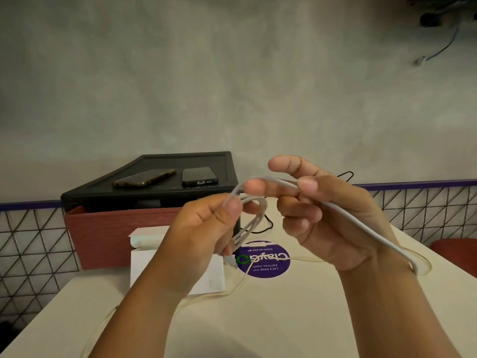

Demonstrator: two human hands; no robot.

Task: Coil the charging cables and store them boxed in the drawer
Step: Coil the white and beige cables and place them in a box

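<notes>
A white charging cable (361, 226) runs between both hands above the table. My left hand (204, 228) pinches a few finished loops of it, which hang down from the thumb. My right hand (327, 213) pinches the straight run between thumb and forefinger; the rest trails past the wrist to the table. A thinner cream cable (227, 293) lies loose across the tabletop. An open white box (214, 277) sits under my left hand. Behind it the red drawer (103, 236) stands pulled out of a black unit (154, 197).
Two phones (144, 177) (200, 176) lie on top of the black unit. A thin black cable (268, 224) loops behind my hands. A round purple sticker (271, 264) marks the table. A wire mesh rail runs along the table's far edge; a red seat (454, 251) is at right.
</notes>
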